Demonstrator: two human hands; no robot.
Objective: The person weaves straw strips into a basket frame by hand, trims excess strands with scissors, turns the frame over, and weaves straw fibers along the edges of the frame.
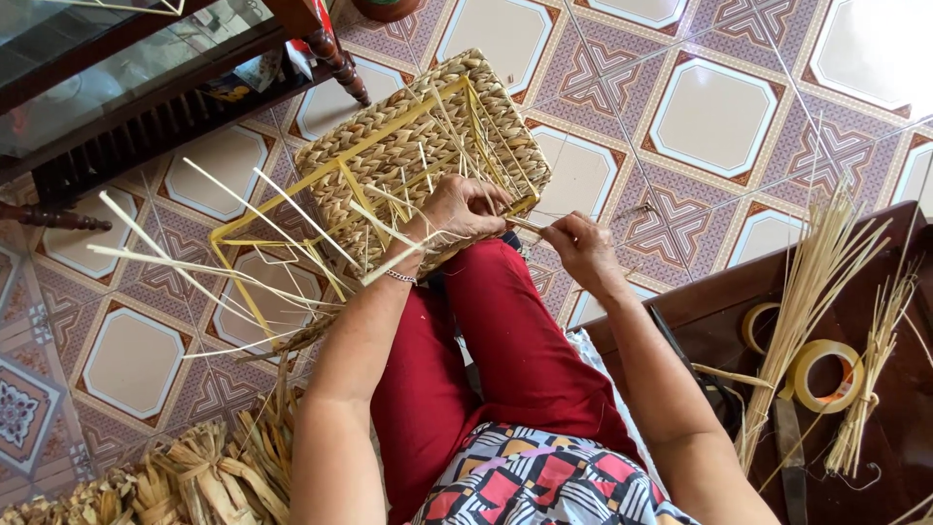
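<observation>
A half-woven basket [408, 156] on a yellow frame [292, 190] is resting tilted against the person's knee in red trousers [505, 340], reaching out over the patterned tile floor [714, 117]. The left hand [465, 209] is lying on the basket's near edge, fingers curled closed around the frame and the pale strands there. The right hand [581, 248] is sitting just beside the basket's near corner, a little toward the person's body, its fingers pinching a thin straw strand [530, 226] that is running back to the weave between the two hands. Loose pale straws [194, 262] are fanning out from the unwoven end of the frame, on the left-hand side. On the dark wooden table [904, 428] to the right, a bundle of straw [807, 292] is lying beside a roll of tape [826, 374]. Dried braided fibre [185, 476] is piled on the floor beside the left elbow.
</observation>
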